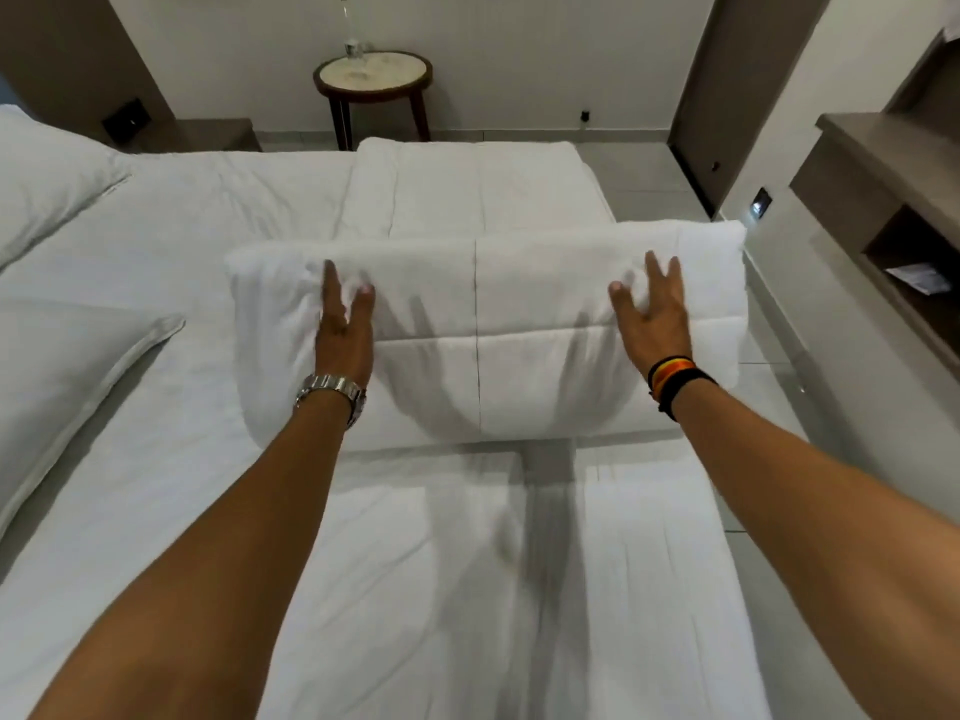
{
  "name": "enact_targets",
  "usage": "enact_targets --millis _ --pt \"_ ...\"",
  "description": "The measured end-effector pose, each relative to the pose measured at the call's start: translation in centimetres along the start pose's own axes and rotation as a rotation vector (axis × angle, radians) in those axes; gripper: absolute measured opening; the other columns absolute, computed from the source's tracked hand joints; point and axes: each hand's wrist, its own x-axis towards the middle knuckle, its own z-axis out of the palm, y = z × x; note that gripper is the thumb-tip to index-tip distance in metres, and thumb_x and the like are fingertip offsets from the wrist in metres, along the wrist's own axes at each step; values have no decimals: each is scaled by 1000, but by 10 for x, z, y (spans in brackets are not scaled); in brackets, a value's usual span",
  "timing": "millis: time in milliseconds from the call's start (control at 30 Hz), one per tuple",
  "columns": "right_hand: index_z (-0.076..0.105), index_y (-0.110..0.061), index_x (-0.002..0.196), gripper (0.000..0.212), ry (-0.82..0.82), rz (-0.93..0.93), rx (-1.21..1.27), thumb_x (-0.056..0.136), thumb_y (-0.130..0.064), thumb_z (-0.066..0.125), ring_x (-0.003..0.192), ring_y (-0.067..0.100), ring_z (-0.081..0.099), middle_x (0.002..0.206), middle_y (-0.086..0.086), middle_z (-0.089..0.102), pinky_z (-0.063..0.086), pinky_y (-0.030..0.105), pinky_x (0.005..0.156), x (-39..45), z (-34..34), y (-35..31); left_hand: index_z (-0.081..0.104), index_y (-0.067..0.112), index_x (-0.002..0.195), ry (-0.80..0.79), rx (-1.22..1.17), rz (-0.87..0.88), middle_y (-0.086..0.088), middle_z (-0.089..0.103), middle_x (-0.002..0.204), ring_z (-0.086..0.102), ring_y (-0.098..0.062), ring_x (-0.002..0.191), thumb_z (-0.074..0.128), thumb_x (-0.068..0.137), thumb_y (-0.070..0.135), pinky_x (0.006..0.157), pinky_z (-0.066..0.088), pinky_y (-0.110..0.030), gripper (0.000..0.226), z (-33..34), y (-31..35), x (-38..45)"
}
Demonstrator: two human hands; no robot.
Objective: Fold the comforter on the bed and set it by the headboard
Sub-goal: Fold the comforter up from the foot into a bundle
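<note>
White quilted comforter [483, 324]: lies in a long strip down the right side of the white-sheeted bed [171, 449], its middle part raised in a thick fold, with flat sections past it at the far edge and at the near edge.

Left to right:
- Two white pillows, one at the far left corner [47, 184], one on the left edge [62, 387], both apart from the comforter.
- Left hand [343, 330], silver metal wristwatch [332, 389] on the wrist: fingers and thumb pinch a bunch of fabric at the fold's left end.
- Round wooden side table with pale top [373, 75] on the floor past the bed's far edge, clear bottle [352, 44] on it.
- Right hand [654, 317], black and orange wristbands [675, 379]: fingers spread, thumb tucked into the fabric, gripping the fold's right end.
- Brown wooden shelf unit [893, 200] on the right wall.
</note>
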Motion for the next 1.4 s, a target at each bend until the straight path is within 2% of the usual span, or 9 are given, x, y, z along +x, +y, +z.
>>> enact_targets --millis 167,267,433,633,767,867,967,1067,1400 --pt "21 -25 164 71 -167 14 -344 105 -56 43 160 21 5 173 6 8 1 48 128 12 59 70 23 46 158 -188 260 -50 2 23 168 19 -21 155 41 101 63 125 18 -39 63 30 -85 17" --pt "20 -25 164 70 -179 -3 -508 105 -59 34 160 24 0 173 9 7 -8 50 127 21 83 100 24 33 161 -217 562 71 -1 11 171 -1 -20 158 35 106 55 126 -4 -40 60 50 -120 36" --pt "21 -28 164 69 -140 -48 -670 105 -63 20 159 27 1 173 8 8 -11 53 125 41 107 124 20 32 162 -176 884 254 -6 8 171 -2 -27 157 26 105 57 125 -5 -46 63 73 -149 68" --pt "8 -35 165 71 -262 82 -708 103 -68 10 159 23 -10 174 2 -4 -16 53 124 60 133 154 7 34 163 -233 1032 225 -2 -2 171 -6 -24 157 14 105 58 125 -8 -44 63 92 -179 88" --pt "19 -32 164 68 -235 64 -602 105 -64 21 160 22 -6 174 3 3 -15 51 125 55 131 151 8 34 163 -258 1023 211 -3 -2 172 -6 -23 157 11 104 61 125 -8 -45 65 91 -187 84" --pt "38 -33 157 62 51 65 -485 102 -61 42 159 24 -2 174 6 5 -14 56 122 29 117 142 12 34 162 -166 1005 190 -6 -3 171 -9 -27 157 12 99 66 123 -13 -50 70 79 -174 63" --pt "24 -47 160 82 236 470 -186 89 -71 59 156 34 -21 171 1 -22 -4 74 115 2 109 135 5 46 160 177 861 -66 -9 -20 169 -20 -37 154 28 97 73 114 -12 -69 72 68 -160 32" --pt "2 -54 159 105 247 685 96 81 -69 72 153 49 -20 164 5 -38 9 71 121 -1 107 131 -11 59 153 283 442 -497 -7 -41 160 -32 -48 146 39 85 85 108 -1 -83 88 58 -146 27" --pt "0 -62 155 126 333 718 199 60 -75 83 153 49 15 166 3 -33 28 59 121 30 124 151 -17 59 151 334 298 -641 -16 -40 159 -16 -56 148 77 55 82 116 3 -72 136 52 -158 54"
